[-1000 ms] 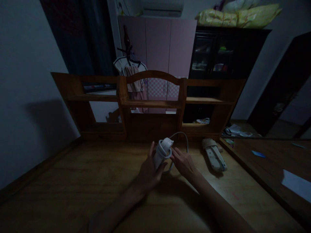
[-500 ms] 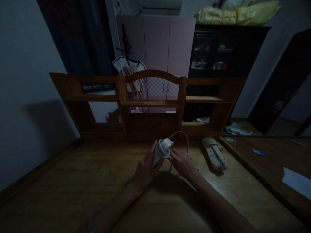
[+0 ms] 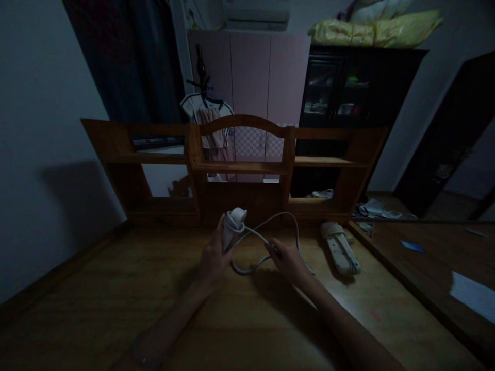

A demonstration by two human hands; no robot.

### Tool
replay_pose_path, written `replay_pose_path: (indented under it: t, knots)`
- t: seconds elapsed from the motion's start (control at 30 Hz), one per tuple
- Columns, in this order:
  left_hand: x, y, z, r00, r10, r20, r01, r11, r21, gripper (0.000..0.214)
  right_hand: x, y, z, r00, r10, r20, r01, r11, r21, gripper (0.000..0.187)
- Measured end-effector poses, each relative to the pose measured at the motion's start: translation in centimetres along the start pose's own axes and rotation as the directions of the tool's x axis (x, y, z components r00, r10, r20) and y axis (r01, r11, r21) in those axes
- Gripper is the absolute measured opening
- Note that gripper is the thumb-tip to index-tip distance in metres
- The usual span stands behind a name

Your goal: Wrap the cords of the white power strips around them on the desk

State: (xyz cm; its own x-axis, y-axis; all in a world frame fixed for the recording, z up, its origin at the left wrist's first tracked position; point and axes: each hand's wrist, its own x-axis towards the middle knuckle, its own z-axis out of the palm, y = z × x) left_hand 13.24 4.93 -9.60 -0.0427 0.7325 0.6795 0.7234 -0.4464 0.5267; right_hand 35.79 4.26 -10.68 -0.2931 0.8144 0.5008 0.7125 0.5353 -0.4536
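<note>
Cord (image 3: 261, 238) is pinched in right hand (image 3: 288, 260); left hand (image 3: 212, 262) grips white device (image 3: 229, 239). Slack loop (image 3: 246, 272) between hands may tangle if pulled.

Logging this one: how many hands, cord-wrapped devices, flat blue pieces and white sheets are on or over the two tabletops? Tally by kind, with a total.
Hands: 2, left hand and right hand, which grips a cord
Cord-wrapped devices: 2, held device and resting device
Flat blue piece: 1
White sheet: 1
Total: 6
</note>
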Motion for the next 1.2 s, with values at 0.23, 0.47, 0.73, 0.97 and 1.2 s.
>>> replay_pose_path:
  t: [0.23, 0.47, 0.73, 0.97, 1.2]
  knots:
    - [0.7, -1.1, -0.4, 0.999, -0.021, -0.031, 0.028, 0.971, 0.239, 0.077, -0.6, -2.3, -0.1, 0.972, -0.232, 0.036, 0.234, 0.951, -0.199, 0.023]
    - [-0.1, -0.1, -0.4, 0.988, 0.059, 0.141, -0.115, 0.895, 0.431, 0.073, -1.2, -3.3, -1.7, 0.890, -0.456, 0.007, 0.435, 0.843, -0.317, 0.018]
    - [-0.8, 0.4, 0.3, 0.928, 0.101, 0.360, -0.282, 0.821, 0.497, 0.082, -1.8, -4.7, -1.6, 0.843, -0.538, -0.009, 0.514, 0.808, -0.288, 0.012]
    - [-1.5, 1.1, 0.9, 0.844, 0.161, 0.512, -0.418, 0.795, 0.439, 0.085, -1.8, -4.5, -1.4, 0.824, -0.566, -0.030, 0.541, 0.801, -0.254, 0.011]
    - [-1.8, 1.9, 0.9, 0.740, 0.302, 0.601, -0.602, 0.697, 0.391, 0.076, -0.9, -2.3, -2.9, 0.909, -0.386, -0.154, 0.372, 0.921, -0.112, 0.009]
